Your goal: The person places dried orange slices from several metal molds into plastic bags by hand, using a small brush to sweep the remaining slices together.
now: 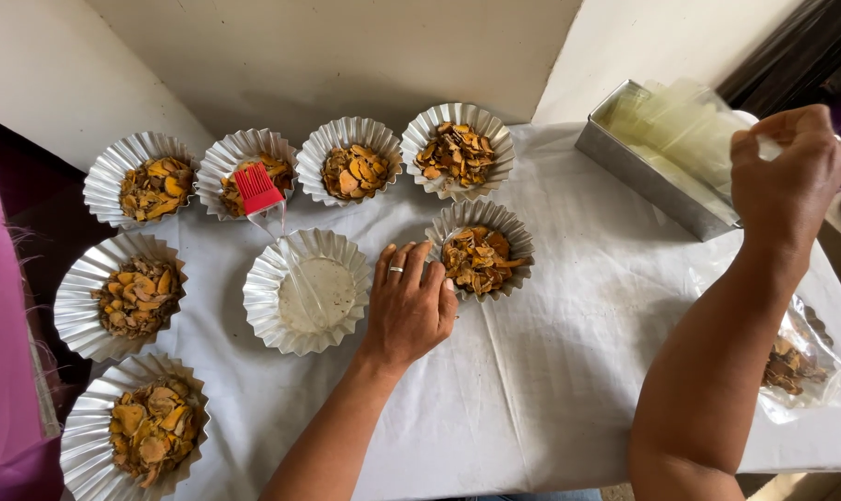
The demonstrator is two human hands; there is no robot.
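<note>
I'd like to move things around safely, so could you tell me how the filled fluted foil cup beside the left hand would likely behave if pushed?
The foil cup looks thin and crimped, so it probably dents easily. Its heap of dried orange slices seems light, so it would likely slide on the white cloth under the left hand, perhaps spilling slices.

Silver fluted moulds (459, 125), orange-brown slices (478, 258), red brush (257, 187), white cloth (569, 343).

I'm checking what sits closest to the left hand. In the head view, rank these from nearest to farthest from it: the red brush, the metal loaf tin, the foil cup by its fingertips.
From the left hand:
1. Foil cup of orange chips, touching the fingertips, just to their right.
2. Red brush, up and to the left, over the greased cup.
3. Metal loaf tin, far right, by the right hand.
</note>
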